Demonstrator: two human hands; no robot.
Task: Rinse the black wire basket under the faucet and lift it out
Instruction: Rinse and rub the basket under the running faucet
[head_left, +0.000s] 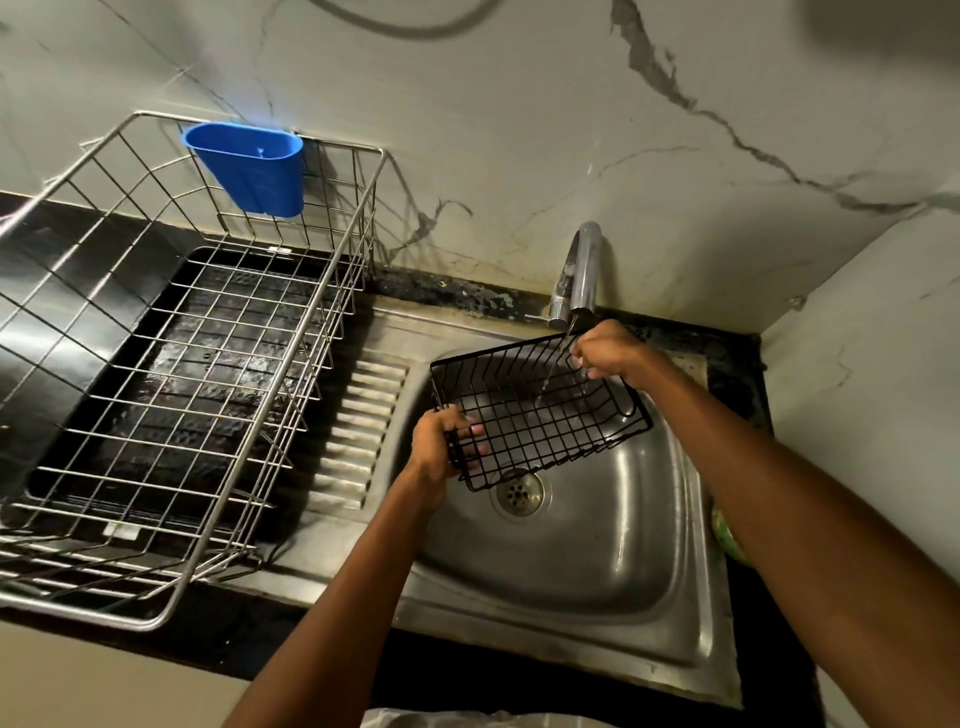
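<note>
Head view
Basket: the black basket (540, 410) is hanging tilted over the sink (587, 561), above the drain (519, 492), clear of the sink floor.
Left hand: the left hand (441, 441) is gripping the basket's corner at 8 o'clock, fingers (475, 430) curling through the wire.
Right hand: the right hand (610, 351) is pinching the rim at the basket's 1 o'clock corner, closed on the wire.
Faucet: the faucet (582, 275) is standing at 12 o'clock of the sink, against the wall.
Water: a thin stream (553, 369) is running from the spout down into the basket, just beside the right hand.
Rack: a steel rack (171, 364) is sitting on the table (218, 639) at 9 o'clock of the sink, over a black tray (218, 332).
Cup: a blue cup (249, 171) is hanging on the rack's far rim at 12 o'clock.
Green thing: something green (727, 535) is showing at the sink's 3 o'clock edge, partly hidden by the right arm; what it is cannot be told.
</note>
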